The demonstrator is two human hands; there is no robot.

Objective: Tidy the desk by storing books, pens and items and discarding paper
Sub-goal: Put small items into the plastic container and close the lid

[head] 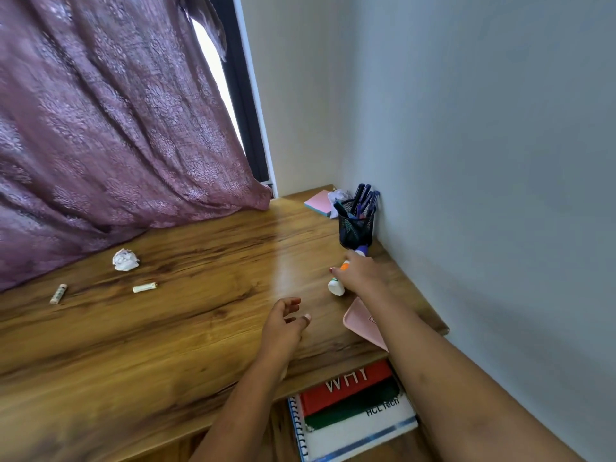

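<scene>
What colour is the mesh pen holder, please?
Black; the pen holder shows in the head view.

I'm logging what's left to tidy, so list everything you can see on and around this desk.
desk: one, brown wood, against the wall
curtain: one, mauve, left
paper balls: two, white, desk left and far corner
small tubes: two, pale, left on desk
sticky pad: one, pink, far corner
pen holder: one, black mesh, by wall
pens: several, blue, in pen holder
bottle: one, white with orange band, under right hand
tray: one, pink, desk's right edge
books: three, red, green, white spiral, stacked below desk
left hand: one, empty, above desk
right hand: one, gripping bottle
</scene>
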